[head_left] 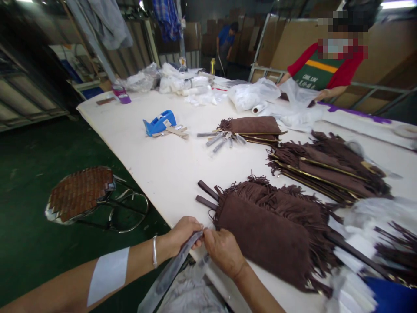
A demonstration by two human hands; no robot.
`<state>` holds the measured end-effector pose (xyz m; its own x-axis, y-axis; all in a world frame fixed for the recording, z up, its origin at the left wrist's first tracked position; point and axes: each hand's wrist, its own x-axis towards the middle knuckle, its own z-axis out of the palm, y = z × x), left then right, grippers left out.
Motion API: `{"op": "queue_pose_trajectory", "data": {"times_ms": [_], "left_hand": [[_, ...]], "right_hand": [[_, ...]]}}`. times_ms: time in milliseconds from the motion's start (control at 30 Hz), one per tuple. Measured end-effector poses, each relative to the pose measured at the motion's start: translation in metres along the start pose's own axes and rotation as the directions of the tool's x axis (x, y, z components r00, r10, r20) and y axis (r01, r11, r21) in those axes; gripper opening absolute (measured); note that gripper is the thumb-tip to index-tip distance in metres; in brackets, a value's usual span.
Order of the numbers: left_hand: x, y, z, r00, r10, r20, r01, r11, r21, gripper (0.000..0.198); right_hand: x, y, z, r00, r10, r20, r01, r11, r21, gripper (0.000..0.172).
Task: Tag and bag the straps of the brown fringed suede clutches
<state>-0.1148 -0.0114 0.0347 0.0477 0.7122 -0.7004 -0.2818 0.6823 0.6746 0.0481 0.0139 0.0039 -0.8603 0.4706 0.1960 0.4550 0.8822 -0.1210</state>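
Plastic-wrapped strap [172, 271] — held at the near edge of the white surface [156, 161], slanting down off it. Left hand [182, 234] and right hand [223, 252] each pinch its upper end in a closed grip. Just beyond lies a brown fringed suede bag [270, 234].

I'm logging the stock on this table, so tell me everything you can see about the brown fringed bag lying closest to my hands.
The brown fringed bag lies flat on the white table, near its front edge. It looks like dark brown suede, with a plain flat panel and rows of fringe along its top and far end. Two dark straps stick out of its left end. More fringed bags lie behind it. The right hand rests just beside its near corner; whether they touch I cannot tell.
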Motion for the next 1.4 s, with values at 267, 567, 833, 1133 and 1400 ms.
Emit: {"op": "queue_pose_trajectory", "data": {"times_ms": [267,567,833,1133,1400], "left_hand": [[-0.012,-0.023,0.009,0.811,0.569,-0.135,-0.436,0.743,0.508,0.021],[0.004,-0.034,0.02,0.813,0.336,-0.476,-0.338,0.937,0.084,0.02],[0.002,-0.002,0.011,0.945,-0.243,-0.221,0.191,0.954,-0.231,0.013],[0.01,0.005,-0.017,0.834,-0.443,0.327,0.542,0.769,-0.339,0.01],[0.019,-0.017,-0.024,0.816,-0.343,0.465,0.554,0.696,-0.458,0.016]], "right_hand": [[-0.002,-0.003,0.013,0.986,0.027,-0.165,-0.036,0.998,-0.051,0.015],[-0.001,-0.004,0.014,0.984,0.04,-0.172,-0.049,0.998,-0.049,0.014],[-0.006,-0.005,0.012,0.976,0.053,-0.212,-0.056,0.998,-0.01,0.016],[-0.012,-0.001,0.008,0.966,0.131,-0.221,-0.094,0.98,0.173,0.014],[-0.011,-0.001,0.007,0.948,0.223,-0.228,-0.143,0.936,0.321,0.02]]}}
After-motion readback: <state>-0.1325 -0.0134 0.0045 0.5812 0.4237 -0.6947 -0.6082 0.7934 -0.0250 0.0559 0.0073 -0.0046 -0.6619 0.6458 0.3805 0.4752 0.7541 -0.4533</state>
